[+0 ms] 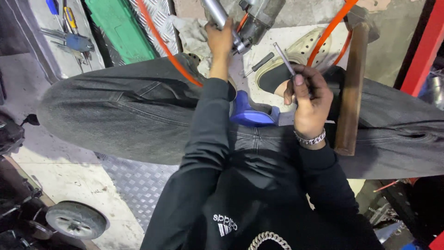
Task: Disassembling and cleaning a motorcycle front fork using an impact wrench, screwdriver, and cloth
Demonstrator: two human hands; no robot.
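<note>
Your left hand (220, 40) is clamped on the metal tube (216, 14) at 12 o'clock; keep it steady against the grey motor unit (259, 17). Your right hand (311, 99) has fingers pinched on the thin steel pin (284, 59), at 2 o'clock; line it up before pushing.

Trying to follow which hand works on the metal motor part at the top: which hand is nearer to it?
The left hand is nearer: it grips the silver cylinder beside the metal motor part. The right hand sits lower, apart from it, holding a thin metal rod.
</note>
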